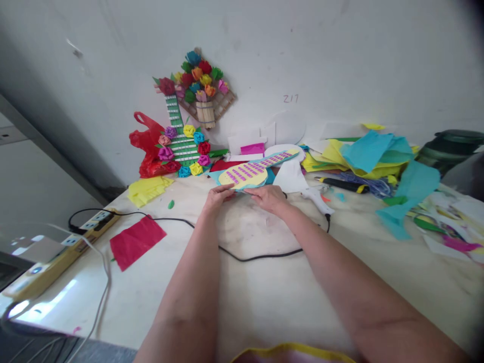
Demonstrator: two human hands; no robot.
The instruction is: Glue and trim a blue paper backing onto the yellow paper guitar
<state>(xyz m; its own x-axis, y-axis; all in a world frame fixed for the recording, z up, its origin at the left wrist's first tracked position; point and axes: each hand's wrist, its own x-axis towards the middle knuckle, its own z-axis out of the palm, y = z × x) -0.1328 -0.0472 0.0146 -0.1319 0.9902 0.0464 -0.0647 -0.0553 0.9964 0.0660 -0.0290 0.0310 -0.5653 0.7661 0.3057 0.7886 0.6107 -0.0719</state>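
Observation:
A guitar-shaped paper craft [242,174], yellow with rows of purple strips and a blue paper edge, lies at the back middle, its neck pointing up to the right. My left hand [220,197] grips its near edge, fingers closed against the rim. At the same edge, a little to the right, my right hand [269,198] also grips it, index finger along the rim; the thumbs and undersides are partly hidden. Just right of my right hand lies a white glue gun [316,198] on its side, its black cord crossing the table under my forearms.
Left stand a green guitar craft with paper flowers [184,141] and a flower basket [206,113]. A power strip [81,242] lines the left edge near red crepe paper [138,242]. Right are a utility knife [342,184], blue crepe paper [408,191] and scraps.

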